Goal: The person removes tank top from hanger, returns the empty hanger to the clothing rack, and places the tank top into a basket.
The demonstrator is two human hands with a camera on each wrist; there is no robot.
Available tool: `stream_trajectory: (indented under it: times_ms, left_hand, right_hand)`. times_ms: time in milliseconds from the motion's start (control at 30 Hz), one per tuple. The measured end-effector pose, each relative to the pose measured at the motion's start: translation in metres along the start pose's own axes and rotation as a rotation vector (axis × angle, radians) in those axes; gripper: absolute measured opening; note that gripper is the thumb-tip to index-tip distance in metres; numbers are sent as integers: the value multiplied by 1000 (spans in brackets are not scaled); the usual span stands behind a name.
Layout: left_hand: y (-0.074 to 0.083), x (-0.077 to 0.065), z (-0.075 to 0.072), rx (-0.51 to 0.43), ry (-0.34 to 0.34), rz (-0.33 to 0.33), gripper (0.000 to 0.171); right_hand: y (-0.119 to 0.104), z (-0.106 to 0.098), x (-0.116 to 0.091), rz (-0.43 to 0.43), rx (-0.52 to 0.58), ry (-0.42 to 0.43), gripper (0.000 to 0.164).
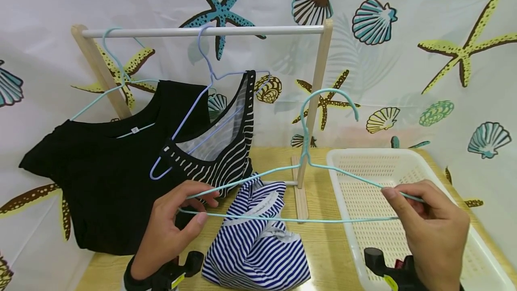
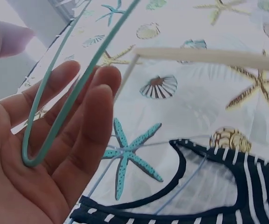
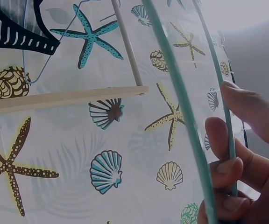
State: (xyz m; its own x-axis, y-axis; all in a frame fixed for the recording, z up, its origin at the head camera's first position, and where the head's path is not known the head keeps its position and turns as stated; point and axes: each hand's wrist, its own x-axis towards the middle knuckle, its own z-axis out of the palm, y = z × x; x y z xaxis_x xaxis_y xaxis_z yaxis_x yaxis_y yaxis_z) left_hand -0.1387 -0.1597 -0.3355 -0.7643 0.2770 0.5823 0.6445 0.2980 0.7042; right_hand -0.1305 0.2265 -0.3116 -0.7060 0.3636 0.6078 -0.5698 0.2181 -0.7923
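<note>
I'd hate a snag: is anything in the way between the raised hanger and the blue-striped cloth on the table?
Nothing visible stands between the hanger and the cloth; in the head view, the hanger's lower bar crosses in front of it.

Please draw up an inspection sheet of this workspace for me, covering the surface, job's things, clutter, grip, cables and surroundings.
Surface: wooden table, pale grain visible.
Job's things: teal hanger raised, hook upward, no garment on it; striped cloth lies bunched below.
Clutter: white basket at the right.
Grip: left hand loosely supports one end; right hand pinches the other.
Cables: nothing seen.
Surroundings: rack carrying black shirt and patterned top; seashell-print curtain behind.
</note>
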Motion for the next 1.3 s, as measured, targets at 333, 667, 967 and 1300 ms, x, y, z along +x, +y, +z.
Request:
stream_trajectory:
  times_ms: [333, 667, 967, 1300]
  left_hand:
    - [-2, -2, 0, -210, -96, 80, 50]
    - [-9, -7, -1, -418, -123, 214, 38]
    - [-7, -9, -3, -355, -97, 208, 39]
    - [-8, -8, -4, -269, -41, 199, 40]
  right_hand:
    - [7, -3, 1, -63, 168, -8, 9]
    - [6, -1, 2, -53, 160, -4, 9]
    - [7, 0, 1, -53, 175, -18, 10]
    - [9, 1, 1, -31, 214, -36, 11]
